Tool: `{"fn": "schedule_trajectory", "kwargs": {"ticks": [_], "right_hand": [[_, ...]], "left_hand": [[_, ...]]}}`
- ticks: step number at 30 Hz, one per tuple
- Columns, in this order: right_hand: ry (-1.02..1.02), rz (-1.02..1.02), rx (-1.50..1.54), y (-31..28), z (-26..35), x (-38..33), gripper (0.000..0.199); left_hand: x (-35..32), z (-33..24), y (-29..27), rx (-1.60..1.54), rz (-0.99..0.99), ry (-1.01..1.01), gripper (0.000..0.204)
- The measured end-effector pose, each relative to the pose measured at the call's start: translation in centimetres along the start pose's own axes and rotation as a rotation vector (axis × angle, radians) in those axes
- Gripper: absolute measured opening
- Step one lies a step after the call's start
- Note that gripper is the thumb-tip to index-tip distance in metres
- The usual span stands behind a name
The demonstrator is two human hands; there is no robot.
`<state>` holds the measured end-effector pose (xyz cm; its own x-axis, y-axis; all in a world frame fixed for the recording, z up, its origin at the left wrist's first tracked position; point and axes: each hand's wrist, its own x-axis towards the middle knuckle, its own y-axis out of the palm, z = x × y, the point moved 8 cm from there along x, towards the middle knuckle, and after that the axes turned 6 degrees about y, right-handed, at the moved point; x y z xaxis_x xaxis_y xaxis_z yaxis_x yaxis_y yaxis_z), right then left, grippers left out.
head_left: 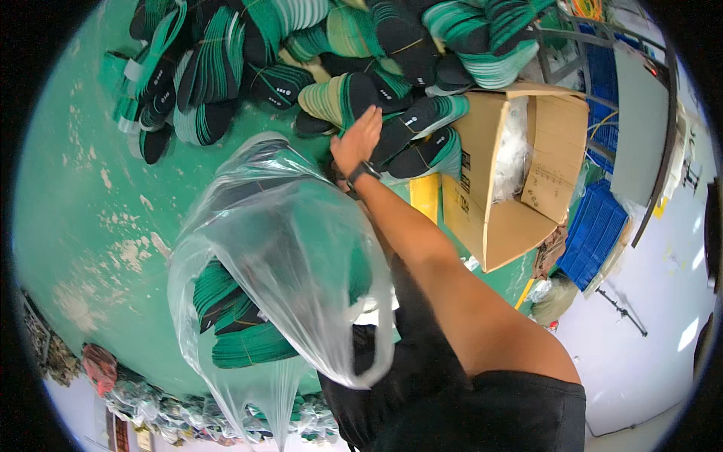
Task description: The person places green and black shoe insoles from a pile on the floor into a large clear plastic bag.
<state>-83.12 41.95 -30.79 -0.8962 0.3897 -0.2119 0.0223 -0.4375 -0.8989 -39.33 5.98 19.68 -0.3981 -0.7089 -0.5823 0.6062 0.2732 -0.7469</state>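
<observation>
My right hand (357,143), with a dark watch (363,173) on its wrist, reaches out over a floor pile of shoe insoles. Its fingers are stretched out and the thumb is apart; it holds nothing I can see. The fingertips lie against or just above a bundle of black and pale yellow-green insoles (327,99). Beside the forearm stands a clear plastic bag (279,218) with loop handles, holding stacks of green and black insoles (252,345). My left hand does not show.
Bundled green and black insoles (215,64) cover the far floor. An open cardboard box (471,173) with clear plastic inside stands at right, a yellow object (425,197) by it. Farther right are a blue crate (595,233) and a metal rack (561,56). Filled bags (166,407) line the lower left.
</observation>
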Motion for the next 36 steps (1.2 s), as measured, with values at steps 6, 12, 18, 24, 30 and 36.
{"fn": "schedule_trajectory", "kwargs": {"ticks": [6, 12, 18, 24, 30, 36], "right_hand": [[0.058, -0.072, -0.305, 7.7, 3.0, 4.5, 0.126], [-0.093, -0.061, -0.332, 8.7, 2.2, 5.3, 0.129], [-0.193, 0.075, -0.333, 6.1, 1.1, 5.1, 0.12], [-0.074, -0.169, -0.09, 2.7, -6.8, 6.6, 0.122], [0.085, -0.033, -0.226, 3.9, -2.0, 8.9, 0.113], [-0.197, 0.067, 0.325, -9.4, -0.8, 3.4, 0.097]], "left_hand": [[1.3, 2.6, 3.1, 0.101, 0.139, -0.208, 0.031], [1.1, 6.3, 5.5, -0.231, 0.034, -0.334, 0.027], [2.9, 5.2, 6.1, -0.494, 0.005, -0.672, 0.027], [3.1, 9.1, 7.0, -0.543, -0.037, -0.548, 0.033], [3.7, 6.9, 6.7, -0.824, 0.01, -0.324, 0.025], [4.5, 3.2, 4.4, -1.684, -0.011, -0.114, 0.031]]}}
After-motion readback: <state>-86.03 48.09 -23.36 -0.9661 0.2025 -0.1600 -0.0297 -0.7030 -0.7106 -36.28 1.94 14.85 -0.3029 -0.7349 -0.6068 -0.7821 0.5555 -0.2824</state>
